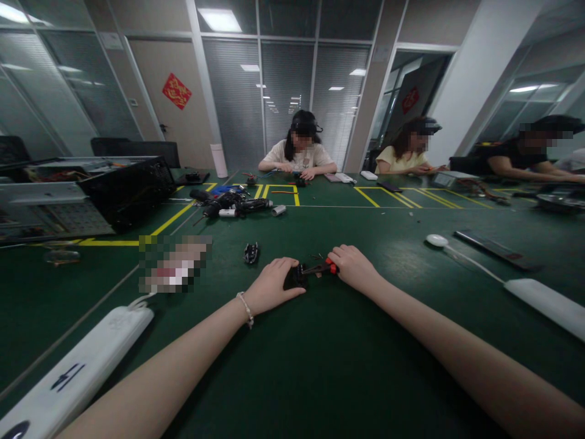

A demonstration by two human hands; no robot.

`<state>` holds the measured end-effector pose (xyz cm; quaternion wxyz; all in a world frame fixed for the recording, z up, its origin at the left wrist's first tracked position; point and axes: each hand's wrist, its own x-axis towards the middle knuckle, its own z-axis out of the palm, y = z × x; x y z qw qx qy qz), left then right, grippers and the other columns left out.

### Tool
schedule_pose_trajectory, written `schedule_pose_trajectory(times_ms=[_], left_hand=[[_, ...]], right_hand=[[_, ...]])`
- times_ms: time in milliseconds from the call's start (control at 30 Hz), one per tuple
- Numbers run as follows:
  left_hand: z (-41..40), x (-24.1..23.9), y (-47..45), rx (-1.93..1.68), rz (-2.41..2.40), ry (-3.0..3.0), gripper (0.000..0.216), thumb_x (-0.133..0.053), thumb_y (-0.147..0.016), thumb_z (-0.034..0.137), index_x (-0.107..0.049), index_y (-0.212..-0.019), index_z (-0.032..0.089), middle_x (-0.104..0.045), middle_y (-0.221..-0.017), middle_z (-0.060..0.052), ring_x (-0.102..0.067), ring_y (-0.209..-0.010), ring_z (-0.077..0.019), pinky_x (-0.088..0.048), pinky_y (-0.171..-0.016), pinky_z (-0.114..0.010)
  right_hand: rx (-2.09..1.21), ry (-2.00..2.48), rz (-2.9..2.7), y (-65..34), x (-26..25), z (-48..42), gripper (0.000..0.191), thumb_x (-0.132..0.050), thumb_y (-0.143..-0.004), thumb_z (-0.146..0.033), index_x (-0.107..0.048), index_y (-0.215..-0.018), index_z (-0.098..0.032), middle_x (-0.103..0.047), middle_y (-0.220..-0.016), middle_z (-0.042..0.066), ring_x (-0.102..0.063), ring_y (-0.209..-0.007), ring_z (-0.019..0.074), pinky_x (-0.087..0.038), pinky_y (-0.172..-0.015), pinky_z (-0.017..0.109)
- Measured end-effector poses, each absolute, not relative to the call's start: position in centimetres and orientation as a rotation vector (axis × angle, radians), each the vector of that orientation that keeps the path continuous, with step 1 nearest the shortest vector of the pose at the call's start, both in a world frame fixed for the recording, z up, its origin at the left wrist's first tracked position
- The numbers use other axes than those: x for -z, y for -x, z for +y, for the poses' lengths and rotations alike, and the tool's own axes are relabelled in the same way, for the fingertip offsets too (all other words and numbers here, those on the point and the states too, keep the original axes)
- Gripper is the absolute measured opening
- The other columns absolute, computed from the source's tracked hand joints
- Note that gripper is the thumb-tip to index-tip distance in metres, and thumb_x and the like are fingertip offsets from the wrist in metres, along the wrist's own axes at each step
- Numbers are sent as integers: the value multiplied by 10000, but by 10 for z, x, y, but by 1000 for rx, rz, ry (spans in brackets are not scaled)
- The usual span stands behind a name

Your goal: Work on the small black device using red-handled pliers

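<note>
My left hand (272,281) is closed around a small black part (299,275) and steadies it on the green tabletop. A pair of pliers (325,267) with red handles is gripped in my right hand (355,267). Its jaws point left and meet the black part, though how they bite on it is too small to make out. Several thin slivers or screws (316,256) lie just behind the pliers. Left of these, a second black part (251,252) with light metal spots rests on the table.
An opened computer case (128,192) stands at the far left. Black tools and cables (223,202) are heaped ahead. Long white devices (82,366) lie at both sides; a dark phone-like slab (496,249) lies right. Co-workers (299,152) sit across the table.
</note>
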<state>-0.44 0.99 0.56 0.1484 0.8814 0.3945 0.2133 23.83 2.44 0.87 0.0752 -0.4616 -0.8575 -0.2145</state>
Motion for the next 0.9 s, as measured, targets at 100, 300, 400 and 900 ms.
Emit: schedule_pose_trajectory(times_ms=[100, 300, 400, 900], left_hand=[[10, -6, 4, -614, 1132, -2541, 526, -577, -727, 470, -427, -1151, 197, -487, -1170, -75, -445, -1084, -246, -362, -917, -403], [10, -6, 3, -622, 1148, -2548, 519, -580, -721, 462, -434, -1139, 190, -500, -1144, -78, -462, -1059, -248, -370, -904, -397], [9, -5, 2, -635, 1147, -2549, 506, -578, -721, 459, -441, -1125, 186, -503, -1134, -80, -464, -1054, -248, -372, -900, -397], [14, 2, 4, -692, 1077, -2570, 533, -603, -706, 475, -424, -1133, 210, -493, -1146, -73, -459, -1054, -249, -378, -888, -404]], right_hand=[[651, 1386, -2565, -238, -8, 25, 190, -428, -727, -56, -562, -833, -140, -564, -819, 69, -470, -741, 168, -316, -658, 274], [631, 1394, -2566, -238, -9, 24, 183, -441, -730, -71, -563, -849, -136, -565, -826, 75, -477, -747, 171, -321, -666, 278], [627, 1392, -2571, -238, -9, 24, 191, -432, -725, -60, -565, -840, -135, -567, -822, 73, -474, -742, 169, -321, -663, 276], [630, 1367, -2587, -240, -8, 26, 191, -445, -707, -61, -563, -836, -137, -564, -819, 71, -471, -740, 173, -322, -672, 282]])
